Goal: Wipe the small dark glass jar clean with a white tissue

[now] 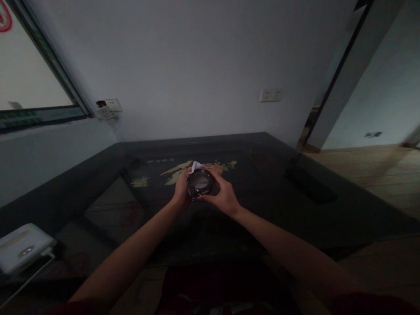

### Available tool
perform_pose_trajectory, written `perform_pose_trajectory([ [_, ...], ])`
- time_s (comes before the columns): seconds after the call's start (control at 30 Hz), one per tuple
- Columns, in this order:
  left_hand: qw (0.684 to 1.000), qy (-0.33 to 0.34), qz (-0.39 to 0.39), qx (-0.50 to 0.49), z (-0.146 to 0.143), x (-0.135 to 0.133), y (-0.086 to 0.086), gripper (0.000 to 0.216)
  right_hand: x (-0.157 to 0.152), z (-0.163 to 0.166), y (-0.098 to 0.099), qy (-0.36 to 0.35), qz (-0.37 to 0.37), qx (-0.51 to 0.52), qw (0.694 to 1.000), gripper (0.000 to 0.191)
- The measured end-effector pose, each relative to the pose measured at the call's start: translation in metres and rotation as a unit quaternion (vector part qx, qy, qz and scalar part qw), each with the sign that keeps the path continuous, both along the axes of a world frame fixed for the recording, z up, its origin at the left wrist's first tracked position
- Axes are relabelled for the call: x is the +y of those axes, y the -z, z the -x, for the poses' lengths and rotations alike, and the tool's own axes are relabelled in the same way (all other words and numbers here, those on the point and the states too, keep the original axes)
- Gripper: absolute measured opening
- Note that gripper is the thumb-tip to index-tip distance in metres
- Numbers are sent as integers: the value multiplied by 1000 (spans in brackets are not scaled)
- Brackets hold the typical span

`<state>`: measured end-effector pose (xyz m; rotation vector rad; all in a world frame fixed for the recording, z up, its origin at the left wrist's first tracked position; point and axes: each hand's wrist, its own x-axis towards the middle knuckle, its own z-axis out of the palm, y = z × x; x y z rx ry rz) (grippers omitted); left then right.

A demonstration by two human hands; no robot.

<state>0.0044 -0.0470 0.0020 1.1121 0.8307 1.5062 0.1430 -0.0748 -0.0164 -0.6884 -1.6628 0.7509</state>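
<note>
I hold a small round glass jar (199, 183) over the dark glass table (262, 205), its opening tilted toward me. My right hand (223, 193) is wrapped round the jar's right side. At the jar's left rim my left hand (181, 191) pinches a white cloth or tissue (196, 166), which sticks up behind the jar. Both hands are closed, thumbs toward me.
A white power bank (24, 246) with a cable lies at the table's left edge. A dark flat object (308, 183) rests on the right side. The tabletop has a floral pattern (177, 171). Wall sockets (271, 95) and a window (29, 78) are behind; wooden floor at right.
</note>
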Motion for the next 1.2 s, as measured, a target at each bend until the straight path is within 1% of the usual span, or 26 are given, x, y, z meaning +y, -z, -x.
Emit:
perform_pose_trajectory([
  [0.07, 998, -35, -39, 28, -2, -5, 0, 33, 1, 2, -1, -5, 14, 26, 1000, 83],
  [0.17, 982, -107, -137, 80, -6, -16, 5, 39, 4, 5, -1, -16, 68, 98, 993, 78],
  [0.23, 956, -142, -220, 133, -9, -22, 10, 43, 7, 6, -1, -25, 104, 144, 984, 75],
  [0.27, 938, -154, -265, 163, -10, -24, 12, 45, 8, 6, -1, -29, 118, 161, 979, 73],
  [0.33, 903, -161, -335, 216, -10, -25, 15, 45, 11, 6, 0, -35, 142, 177, 973, 69],
  [0.4, 878, -162, -377, 248, -8, -25, 14, 44, 12, 6, -1, -40, 157, 177, 971, 65],
  [0.43, 875, -159, -381, 252, -7, -25, 13, 44, 11, 6, -1, -43, 159, 174, 971, 64],
  [0.47, 881, -154, -373, 247, -6, -25, 12, 44, 10, 6, -1, -46, 157, 172, 971, 65],
  [0.53, 909, -133, -333, 213, -5, -24, 9, 44, 7, 6, -2, -54, 141, 167, 974, 68],
  [0.63, 960, -79, -238, 123, -4, -20, 5, 44, 2, 5, -5, -56, 112, 156, 980, 77],
  [0.7, 985, -28, -163, 52, -5, -14, 3, 44, 0, 4, -6, -52, 93, 136, 985, 80],
  [0.77, 996, 25, -89, -7, -6, -9, 1, 43, -1, 3, -7, -48, 78, 115, 989, 81],
  [0.83, 996, 62, -42, -39, -6, -6, -1, 42, 0, 3, -7, -47, 70, 106, 991, 84],
  [0.87, 996, 70, -32, -44, -6, -6, -1, 42, 0, 3, -6, -48, 71, 108, 991, 85],
  [0.93, 997, 54, -45, -34, -5, -8, -1, 43, 2, 4, -5, -57, 82, 121, 988, 85],
  [1.0, 994, 0, -110, 13, -4, -12, 2, 44, 4, 5, -4, -71, 105, 143, 981, 80],
  [1.03, 985, -37, -160, 54, -3, -14, 3, 45, 5, 6, -3, -79, 119, 154, 978, 77],
  [1.07, 968, -73, -219, 101, -2, -16, 4, 45, 6, 6, -3, -86, 133, 163, 974, 73],
  [1.1, 942, -106, -279, 153, -1, -18, 5, 43, 6, 7, -2, -90, 145, 172, 970, 70],
  [1.13, 910, -135, -337, 202, 1, -19, 6, 41, 7, 7, -2, -92, 155, 179, 967, 67],
  [1.2, 842, -168, -432, 278, 3, -20, 6, 36, 8, 6, -1, -91, 171, 186, 963, 62],
])
